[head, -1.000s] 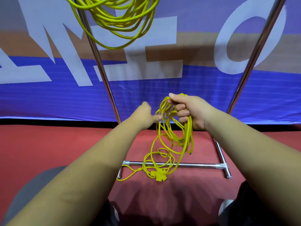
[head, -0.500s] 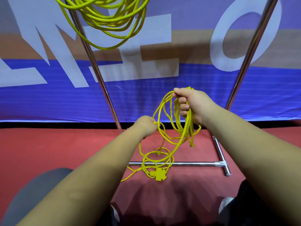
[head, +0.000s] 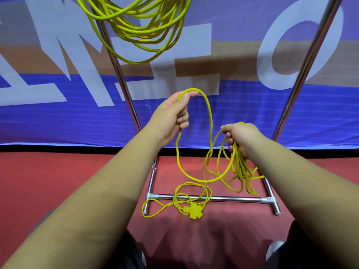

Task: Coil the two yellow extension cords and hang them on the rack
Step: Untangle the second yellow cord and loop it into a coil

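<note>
One coiled yellow extension cord (head: 139, 26) hangs at the top of the chrome rack (head: 213, 198), its loops dangling in front of the left upright. My right hand (head: 240, 135) grips a bundle of loops of the second yellow cord (head: 210, 121), which hang below it. My left hand (head: 172, 115) pinches a strand of that cord and holds it up in a tall arch, higher than my right hand. The cord's loose tail and its yellow socket block (head: 194, 210) lie on the floor across the rack's base bar.
The rack's two slanted chrome uprights (head: 303, 72) rise left and right of my hands. A blue banner (head: 58, 117) with large white letters stands right behind the rack. The floor (head: 58, 177) is red. My knees and shoes show at the bottom edge.
My left hand has risen from beside the bundle, pulling a strand up into a high arch. My right hand with the bundle has dropped lower and moved right. Less cord lies on the floor.
</note>
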The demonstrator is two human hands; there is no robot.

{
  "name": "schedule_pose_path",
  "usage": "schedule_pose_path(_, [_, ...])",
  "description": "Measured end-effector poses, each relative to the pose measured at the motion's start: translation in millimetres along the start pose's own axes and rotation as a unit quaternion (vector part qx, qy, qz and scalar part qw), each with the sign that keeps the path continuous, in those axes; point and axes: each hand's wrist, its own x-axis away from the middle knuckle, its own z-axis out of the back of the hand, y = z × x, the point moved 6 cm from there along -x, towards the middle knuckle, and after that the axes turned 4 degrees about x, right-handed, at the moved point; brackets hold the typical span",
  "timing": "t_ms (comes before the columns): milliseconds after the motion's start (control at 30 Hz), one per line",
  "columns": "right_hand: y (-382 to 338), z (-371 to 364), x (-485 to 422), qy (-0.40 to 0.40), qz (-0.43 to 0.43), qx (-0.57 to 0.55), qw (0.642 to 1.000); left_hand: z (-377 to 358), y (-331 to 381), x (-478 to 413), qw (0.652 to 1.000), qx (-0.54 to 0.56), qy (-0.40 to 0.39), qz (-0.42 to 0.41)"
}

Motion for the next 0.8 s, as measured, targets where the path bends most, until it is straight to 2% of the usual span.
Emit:
schedule_pose_path(200, [2.8, -28.0, 16.1, -0.096, 0.029, -0.010, 0.995, -12.7, 14.4, 5.2, 0.995, 0.082, -0.048, -0.021])
schedule_pose_path(400, [2.9, -54.8, 29.1, -0.217, 0.005, -0.014, 0.976, -15.2, 18.1, 4.7, 0.989, 0.144, -0.034, -0.027])
schedule_pose_path(567, [-0.8, -65.2, 42.1, -0.291, -0.008, 0.013, 0.957, 11.6, 19.8, -2.0, 0.984, 0.156, 0.055, -0.060])
schedule_pose_path(633, [-0.8, -68.2, 43.4, -0.295, -0.006, 0.016, 0.955, 39.7, 11.9, -6.4, 0.983, 0.089, 0.154, -0.044])
schedule_pose_path(667, [-0.6, -69.5, 42.8, -0.293, -0.004, 0.011, 0.956, 56.5, 5.5, -8.6, 0.977, -0.003, 0.212, -0.013])
schedule_pose_path(700, [-1.1, -70.5, 42.1, -0.288, -0.001, 0.000, 0.958, 72.8, -2.6, -8.9, 0.954, -0.138, 0.261, 0.042])
schedule_pose_path(733, [-2.0, -71.1, 41.6, -0.279, 0.003, -0.013, 0.960, 88.6, -13.0, -6.1, 0.901, -0.294, 0.294, 0.125])
schedule_pose_path(800, [-4.9, -69.1, 40.5, -0.255, 0.009, -0.042, 0.966, 104.1, -29.0, 13.1, 0.742, -0.521, 0.300, 0.296])
